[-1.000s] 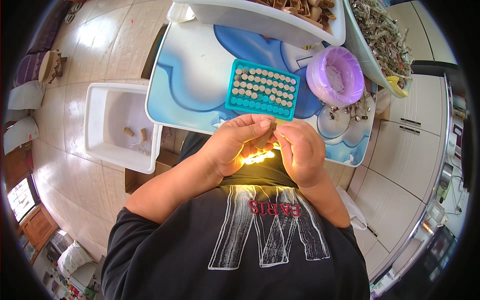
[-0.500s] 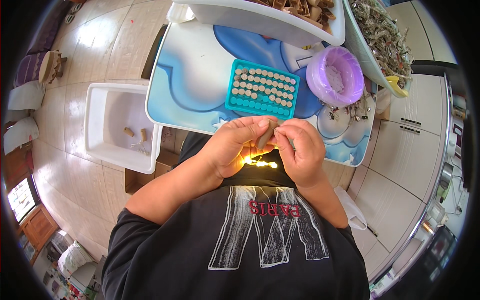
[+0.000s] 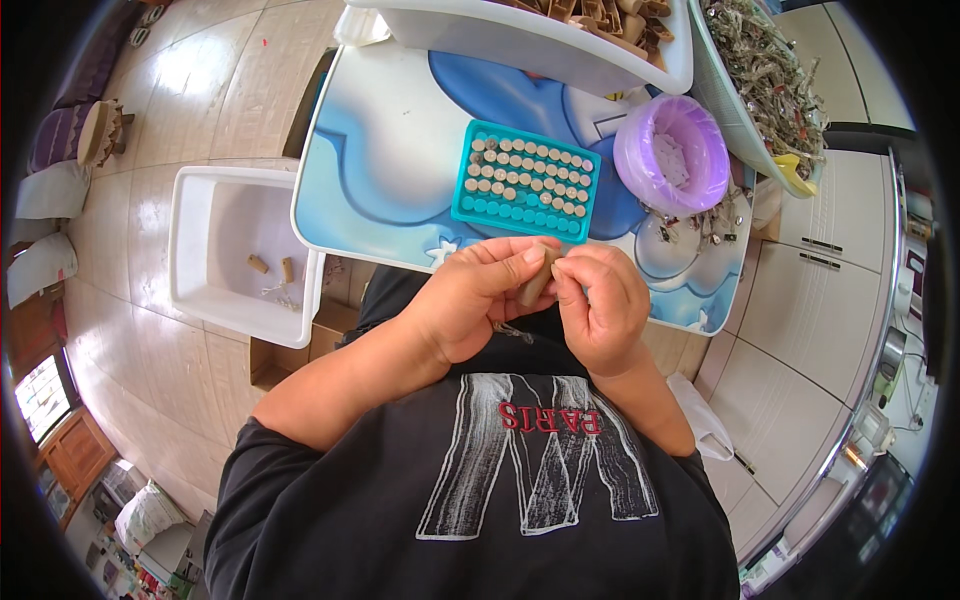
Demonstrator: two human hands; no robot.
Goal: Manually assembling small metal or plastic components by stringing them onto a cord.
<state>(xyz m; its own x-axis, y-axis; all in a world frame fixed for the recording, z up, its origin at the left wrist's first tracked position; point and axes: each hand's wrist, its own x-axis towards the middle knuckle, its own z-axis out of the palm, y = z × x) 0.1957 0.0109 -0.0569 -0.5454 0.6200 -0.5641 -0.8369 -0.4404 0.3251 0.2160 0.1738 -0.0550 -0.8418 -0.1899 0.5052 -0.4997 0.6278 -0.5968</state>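
The bright glow between the hands a second ago is gone, and now the left hand (image 3: 470, 300) and right hand (image 3: 600, 305) pinch a small brown tube (image 3: 535, 278) together, fingers closed on it, just before the teal tray (image 3: 525, 182), so that piece looks about finished

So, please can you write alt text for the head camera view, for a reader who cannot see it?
Two bare hands, left hand and right hand, hold a small tan tube together above a blue-and-white table. On it stand a teal tray of similar tubes and a purple bowl; a white bin sits at left.
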